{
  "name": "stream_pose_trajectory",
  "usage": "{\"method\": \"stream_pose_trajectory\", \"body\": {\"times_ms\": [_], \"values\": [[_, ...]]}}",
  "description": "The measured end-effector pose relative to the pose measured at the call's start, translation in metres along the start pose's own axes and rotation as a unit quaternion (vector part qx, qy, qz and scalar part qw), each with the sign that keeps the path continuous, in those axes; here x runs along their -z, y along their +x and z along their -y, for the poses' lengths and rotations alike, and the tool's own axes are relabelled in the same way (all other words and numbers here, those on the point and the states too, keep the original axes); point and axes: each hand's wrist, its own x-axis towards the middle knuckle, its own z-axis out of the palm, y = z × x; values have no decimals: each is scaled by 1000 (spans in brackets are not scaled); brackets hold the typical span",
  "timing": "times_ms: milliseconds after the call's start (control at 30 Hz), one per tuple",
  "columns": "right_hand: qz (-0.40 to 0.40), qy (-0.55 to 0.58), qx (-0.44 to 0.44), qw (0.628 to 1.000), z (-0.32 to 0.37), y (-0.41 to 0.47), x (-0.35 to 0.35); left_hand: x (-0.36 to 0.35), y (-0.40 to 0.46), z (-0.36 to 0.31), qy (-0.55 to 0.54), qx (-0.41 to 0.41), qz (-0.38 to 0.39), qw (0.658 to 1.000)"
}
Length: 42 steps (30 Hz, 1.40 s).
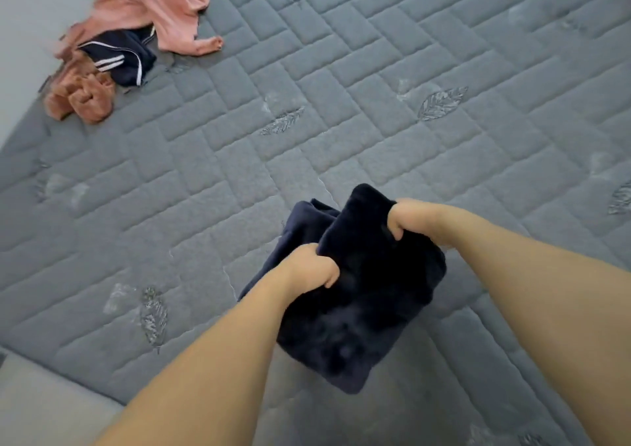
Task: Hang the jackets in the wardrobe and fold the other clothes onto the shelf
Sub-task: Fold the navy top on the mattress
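Dark navy fleece garment [358, 295]: folded, lower centre, long axis upper-left to lower-right.
Left hand [312, 268]: grips near edge.
Right hand [409, 220]: grips far edge.

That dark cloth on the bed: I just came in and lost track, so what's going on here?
A person is folding a dark navy garment over the grey mattress. Both hands grip it, the left hand at its near edge and the right hand at its far edge, fingers curled into the fabric. It already looks folded into a compact bundle. At the far left corner lies a pile still to do: a pink top, a striped navy piece and an orange one.
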Motion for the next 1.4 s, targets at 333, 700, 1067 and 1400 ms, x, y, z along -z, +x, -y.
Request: {"method": "stream_pose_trajectory", "body": {"times_ms": [333, 700, 1067, 1400], "values": [[-207, -266, 116, 934, 52, 152, -122, 9, 141, 98, -1, 89, -250, 964], [-172, -175, 150, 958, 40, 159, -108, 47, 152, 121, -51, -21, -49, 997], [58, -129, 58, 988, 93, 61, -129, 65, 30, 156, -141, 108, -34, 984], [168, 56, 350, 920, 242, -226, -236, 213, -336, 181, -64, 78, -392, 914]]}}
